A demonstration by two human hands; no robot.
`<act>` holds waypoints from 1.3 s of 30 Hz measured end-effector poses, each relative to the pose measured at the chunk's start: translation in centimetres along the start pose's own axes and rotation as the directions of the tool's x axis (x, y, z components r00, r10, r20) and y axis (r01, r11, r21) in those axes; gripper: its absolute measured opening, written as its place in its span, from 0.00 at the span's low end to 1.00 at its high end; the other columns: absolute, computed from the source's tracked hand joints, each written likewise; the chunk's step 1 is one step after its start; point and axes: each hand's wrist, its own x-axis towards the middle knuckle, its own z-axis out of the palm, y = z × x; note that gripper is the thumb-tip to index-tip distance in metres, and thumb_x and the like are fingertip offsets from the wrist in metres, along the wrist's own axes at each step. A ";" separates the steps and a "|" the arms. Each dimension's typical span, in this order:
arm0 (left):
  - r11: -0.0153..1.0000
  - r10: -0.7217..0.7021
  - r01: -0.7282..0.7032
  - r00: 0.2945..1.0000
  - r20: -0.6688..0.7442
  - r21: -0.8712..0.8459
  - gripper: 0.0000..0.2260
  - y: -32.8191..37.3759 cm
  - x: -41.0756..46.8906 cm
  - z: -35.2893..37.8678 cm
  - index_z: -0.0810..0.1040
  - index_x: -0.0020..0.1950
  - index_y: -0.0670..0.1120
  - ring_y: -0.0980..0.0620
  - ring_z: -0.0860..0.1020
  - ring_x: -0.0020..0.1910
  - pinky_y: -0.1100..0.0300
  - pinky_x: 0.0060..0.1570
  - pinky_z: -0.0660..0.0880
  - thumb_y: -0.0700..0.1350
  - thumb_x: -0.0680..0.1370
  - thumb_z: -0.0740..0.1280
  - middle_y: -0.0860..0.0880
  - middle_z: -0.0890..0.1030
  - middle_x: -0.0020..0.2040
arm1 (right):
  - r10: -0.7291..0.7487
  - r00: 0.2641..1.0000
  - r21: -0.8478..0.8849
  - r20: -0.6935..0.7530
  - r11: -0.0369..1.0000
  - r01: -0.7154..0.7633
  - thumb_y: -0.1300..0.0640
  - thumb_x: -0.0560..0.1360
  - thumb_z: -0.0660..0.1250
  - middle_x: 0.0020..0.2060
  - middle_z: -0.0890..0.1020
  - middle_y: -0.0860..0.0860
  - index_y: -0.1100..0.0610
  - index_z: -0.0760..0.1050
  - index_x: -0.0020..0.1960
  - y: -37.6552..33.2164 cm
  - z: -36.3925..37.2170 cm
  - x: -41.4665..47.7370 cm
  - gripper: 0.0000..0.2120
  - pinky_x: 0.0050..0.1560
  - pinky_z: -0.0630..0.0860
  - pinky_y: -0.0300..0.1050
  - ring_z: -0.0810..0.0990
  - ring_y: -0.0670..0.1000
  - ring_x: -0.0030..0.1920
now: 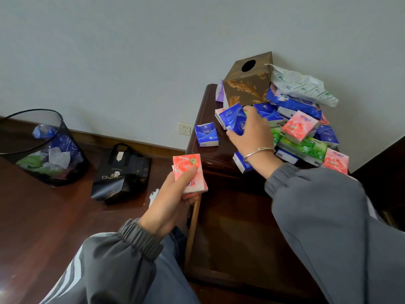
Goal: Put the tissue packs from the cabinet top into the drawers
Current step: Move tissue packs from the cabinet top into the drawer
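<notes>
**Tissue packs in both hands, bulk stock on the cabinet top**

We find the left hand [173,198] held out in front of the dark polished wooden cabinet [201,150], below its top edge. Its fingers curl round a small stack of pink-and-white plastic-wrapped tissue packs [190,174], and the thumb lies flat across the top face. The stack looks like two packs. The upper one carries a rose print and a round gold seal.

The right hand [252,132], with a silver bracelet [258,151] at the wrist, reaches over the cabinet top. It grips a blue rectangular tissue pack with a white wave print [233,119] between thumb and curled fingers, at the left edge of the heap.

The heap of small tissue packs [304,148] covers the right part of the cabinet top, with blue, green and pink wrappers mixed and tilted against one another. One single blue pack [206,134] stands apart at the left edge. Behind the heap sits a brown cube tissue box with gold leaf pattern [247,84], and a large white soft-wrapped pack [302,86] leans against it.

On the floor we note a black mesh wastebasket [41,148] holding crumpled wrappers, and beside it a black carrier bag [122,172].
</notes>
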 end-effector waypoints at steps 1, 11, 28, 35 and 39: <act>1.000 0.004 -0.004 1.000 -0.003 -0.004 0.24 0.0 0.0 -0.1 0.75 0.62 0.48 0.54 0.84 0.45 0.61 0.43 0.79 0.58 0.70 0.70 0.50 0.84 0.44 | 0.017 1.000 0.058 -0.001 0.998 -0.017 0.47 0.69 0.72 0.57 0.78 0.56 0.56 0.66 0.65 0.6 -1.2 0.0 0.30 0.50 0.73 0.51 0.75 0.61 0.57; 0.999 -0.041 0.040 0.999 0.014 0.020 0.20 -1.1 0.0 1.4 0.75 0.61 0.51 0.54 0.83 0.46 0.58 0.47 0.77 0.58 0.73 0.70 0.51 0.84 0.46 | -0.022 0.860 -0.187 0.510 0.973 0.135 0.40 0.66 0.72 0.62 0.76 0.52 0.51 0.66 0.68 4.4 -6.8 -1.9 0.35 0.57 0.72 0.49 0.73 0.56 0.61; 0.989 -0.141 0.142 0.990 0.025 -0.038 0.22 -1.0 -0.6 -0.1 0.77 0.60 0.47 0.52 0.84 0.44 0.62 0.38 0.79 0.56 0.70 0.71 0.47 0.85 0.45 | -0.277 0.522 -0.199 0.806 0.705 0.681 0.50 0.67 0.73 0.57 0.76 0.52 0.50 0.65 0.65 3.3 -3.4 0.8 0.31 0.50 0.72 0.48 0.73 0.55 0.56; 0.981 -0.194 0.194 0.981 0.018 -0.007 0.23 -2.7 -1.5 -2.3 0.78 0.59 0.48 0.51 0.84 0.47 0.61 0.39 0.79 0.58 0.68 0.74 0.46 0.85 0.49 | -0.499 0.619 -0.019 0.606 0.769 0.639 0.49 0.67 0.72 0.56 0.78 0.48 0.50 0.69 0.63 4.5 -6.3 -3.3 0.27 0.54 0.71 0.49 0.74 0.52 0.55; 0.972 -0.225 0.227 0.973 -0.048 0.053 0.19 -4.6 -1.8 -3.8 0.80 0.52 0.51 0.53 0.84 0.45 0.61 0.41 0.78 0.59 0.66 0.75 0.49 0.85 0.46 | -0.528 0.506 0.087 0.683 0.746 0.661 0.52 0.64 0.69 0.52 0.77 0.44 0.47 0.69 0.60 6.9 -4.5 -10.4 0.25 0.51 0.70 0.47 0.74 0.50 0.54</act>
